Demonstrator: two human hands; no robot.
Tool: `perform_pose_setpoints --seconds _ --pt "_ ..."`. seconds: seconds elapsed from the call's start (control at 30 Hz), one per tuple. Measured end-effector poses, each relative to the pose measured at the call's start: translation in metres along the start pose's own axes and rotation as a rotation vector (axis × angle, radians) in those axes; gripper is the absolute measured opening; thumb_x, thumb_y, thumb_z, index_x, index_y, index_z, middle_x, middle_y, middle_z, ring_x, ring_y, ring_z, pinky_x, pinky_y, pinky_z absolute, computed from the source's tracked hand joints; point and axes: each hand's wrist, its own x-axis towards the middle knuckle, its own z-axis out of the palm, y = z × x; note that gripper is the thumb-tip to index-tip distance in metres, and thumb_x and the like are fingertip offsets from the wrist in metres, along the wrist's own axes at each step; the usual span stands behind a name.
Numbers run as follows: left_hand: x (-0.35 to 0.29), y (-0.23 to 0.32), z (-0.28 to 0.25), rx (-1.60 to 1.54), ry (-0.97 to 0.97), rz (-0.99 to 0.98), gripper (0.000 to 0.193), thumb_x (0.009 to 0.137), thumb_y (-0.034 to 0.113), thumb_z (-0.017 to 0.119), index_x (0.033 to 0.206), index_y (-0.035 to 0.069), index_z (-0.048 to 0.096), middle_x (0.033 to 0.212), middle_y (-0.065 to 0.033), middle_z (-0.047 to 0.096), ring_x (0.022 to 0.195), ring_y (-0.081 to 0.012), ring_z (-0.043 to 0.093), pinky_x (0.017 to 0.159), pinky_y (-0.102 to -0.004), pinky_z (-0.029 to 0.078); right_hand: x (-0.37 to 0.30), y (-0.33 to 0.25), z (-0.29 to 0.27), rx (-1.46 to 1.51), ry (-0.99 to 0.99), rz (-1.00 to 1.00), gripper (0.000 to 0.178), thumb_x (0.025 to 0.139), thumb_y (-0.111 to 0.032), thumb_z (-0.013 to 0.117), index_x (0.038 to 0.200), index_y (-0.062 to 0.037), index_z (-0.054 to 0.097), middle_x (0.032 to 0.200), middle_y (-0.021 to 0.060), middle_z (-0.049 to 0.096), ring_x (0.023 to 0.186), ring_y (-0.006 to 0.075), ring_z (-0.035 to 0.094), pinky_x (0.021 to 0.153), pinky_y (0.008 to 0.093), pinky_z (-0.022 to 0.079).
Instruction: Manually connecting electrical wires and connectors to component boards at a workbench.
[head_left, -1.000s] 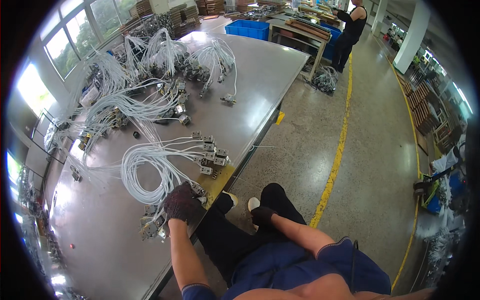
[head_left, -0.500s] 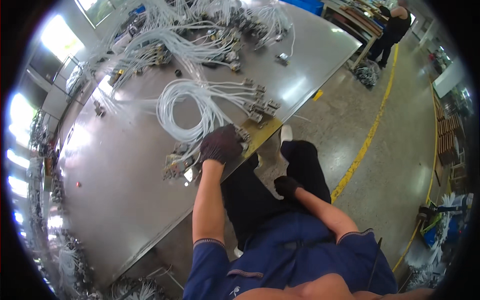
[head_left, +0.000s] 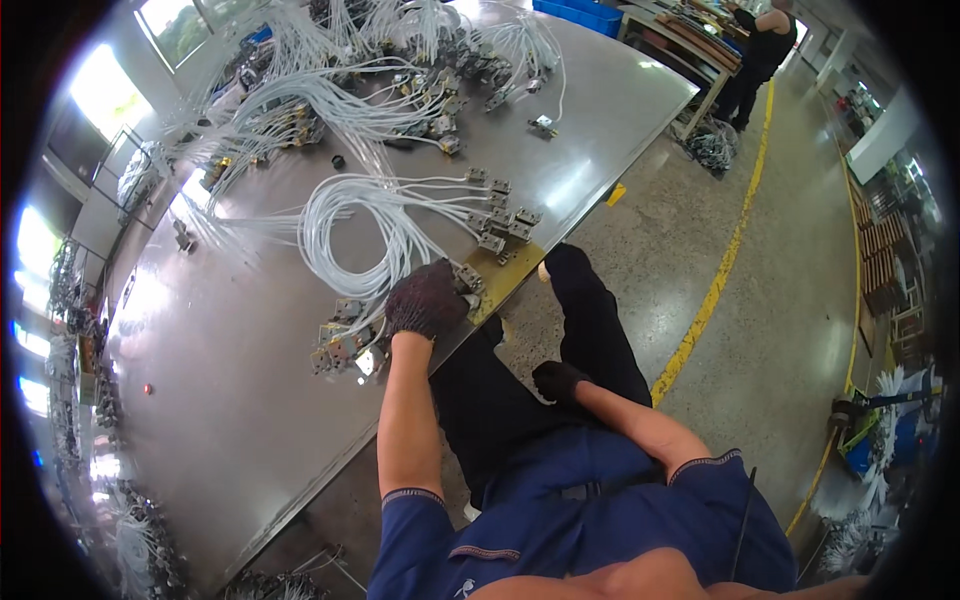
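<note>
A coiled bundle of white cables (head_left: pixel 325 240) lies on the metal table, with small metal connectors (head_left: pixel 497 215) at its ends near the right edge. My left hand (head_left: pixel 430 300), in a dark knitted glove, is curled over the nearer connectors and cable ends of this bundle. A few of these connectors (head_left: pixel 468 282) show just past its fingers; the fingertips are hidden. More connectors (head_left: pixel 342 345) lie on the table to the left of that hand. My right hand (head_left: pixel 558 382), also in a dark glove, is closed above my lap, apart from the table, with nothing visible in it.
The metal table (head_left: pixel 220 400) has a yellowish plate (head_left: pixel 505 280) at its right edge. Large heaps of white cables (head_left: pixel 340 95) cover its far side. A blue bin (head_left: pixel 580 15) stands at the back. A yellow line (head_left: pixel 735 250) crosses the floor; a person (head_left: pixel 765 55) stands beyond.
The view has shifted slightly, so the table and cables sit a little further left and lower. My left hand stays over the connectors; my right hand stays closed above my lap.
</note>
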Motion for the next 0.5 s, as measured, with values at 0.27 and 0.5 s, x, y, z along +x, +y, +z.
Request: perform_pose_setpoints --seconds 0.27,0.5 --pt "-0.005 0.001 -0.001 -0.035 0.035 0.028 0.041 0.077 0.031 0.068 0.112 0.010 0.064 0.113 -0.0215 0.069 0.109 -0.0402 0.066 0.092 -0.0500 0.054 -0.018 -0.022 0.007 -0.617 0.062 -0.187 0.040 0.094 -0.032 0.064 0.128 -0.0111 0.065 0.117 0.0113 0.072 0.091 0.0235 0.071 0.081 0.0385 0.058" --pt "-0.002 0.005 -0.006 -0.053 0.006 -0.026 0.046 0.074 0.032 0.073 0.115 0.012 0.067 0.119 -0.0193 0.068 0.114 -0.0394 0.065 0.094 -0.0497 0.053 -0.039 -0.044 -0.003 -0.616 0.065 -0.178 0.043 0.091 -0.038 0.061 0.126 -0.0122 0.067 0.127 0.0158 0.068 0.119 0.0354 0.064 0.102 0.0443 0.050"
